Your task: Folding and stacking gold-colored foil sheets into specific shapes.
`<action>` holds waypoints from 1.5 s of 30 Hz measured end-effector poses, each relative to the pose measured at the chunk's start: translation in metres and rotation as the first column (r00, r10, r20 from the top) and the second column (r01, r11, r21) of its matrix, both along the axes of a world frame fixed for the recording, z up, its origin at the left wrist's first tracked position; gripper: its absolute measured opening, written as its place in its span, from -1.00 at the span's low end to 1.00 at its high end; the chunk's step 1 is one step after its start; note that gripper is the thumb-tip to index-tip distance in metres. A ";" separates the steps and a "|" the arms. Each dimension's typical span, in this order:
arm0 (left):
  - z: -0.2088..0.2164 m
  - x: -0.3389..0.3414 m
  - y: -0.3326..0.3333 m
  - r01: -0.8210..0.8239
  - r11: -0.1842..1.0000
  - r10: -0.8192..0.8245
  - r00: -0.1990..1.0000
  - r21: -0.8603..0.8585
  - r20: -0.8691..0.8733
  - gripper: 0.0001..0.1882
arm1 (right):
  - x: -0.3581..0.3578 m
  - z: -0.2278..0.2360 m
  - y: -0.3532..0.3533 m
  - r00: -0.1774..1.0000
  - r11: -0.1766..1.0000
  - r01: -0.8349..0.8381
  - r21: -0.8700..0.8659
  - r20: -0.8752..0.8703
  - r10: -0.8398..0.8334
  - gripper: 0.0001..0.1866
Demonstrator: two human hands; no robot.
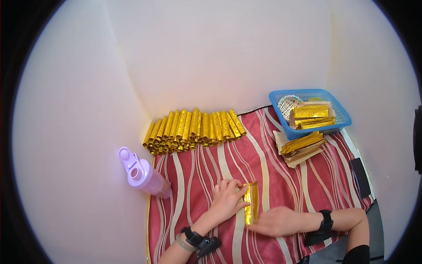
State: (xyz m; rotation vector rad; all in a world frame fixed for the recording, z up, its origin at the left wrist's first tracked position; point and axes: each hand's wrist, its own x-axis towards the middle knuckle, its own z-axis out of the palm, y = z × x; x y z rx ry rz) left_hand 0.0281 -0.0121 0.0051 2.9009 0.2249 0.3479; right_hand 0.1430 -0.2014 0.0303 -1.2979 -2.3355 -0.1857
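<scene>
A small rectangular sheet of gold foil paper (pixel 248 207) lies on the striped cloth in front of me, its right edge turned up. My left hand (pixel 228 199) is closed at its left side, fingertips on the upper part and thumb lower down. Across from it, my right hand (pixel 274 221) is at the sheet's lower end, its fingers smeared by motion; whether they grip the foil cannot be made out. Rolled gold foil tubes (pixel 195 127) are heaped in a row at the back left.
A lidded purple bottle (pixel 149 179) stands left. At the back right, a blue plastic basket (pixel 281 125) holds gold foil sheets and a woven round item. Beside it lies a stack of foil paper (pixel 302 147). A black phone-like slab (pixel 360 177) sits at the right edge. Pale walls enclose the table.
</scene>
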 end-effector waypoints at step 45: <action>0.007 -0.074 0.005 0.203 0.864 -0.195 0.979 -0.461 0.065 -0.78 | 0.058 -0.032 0.014 0.892 0.921 0.145 -0.362 -0.355 -0.280 -0.83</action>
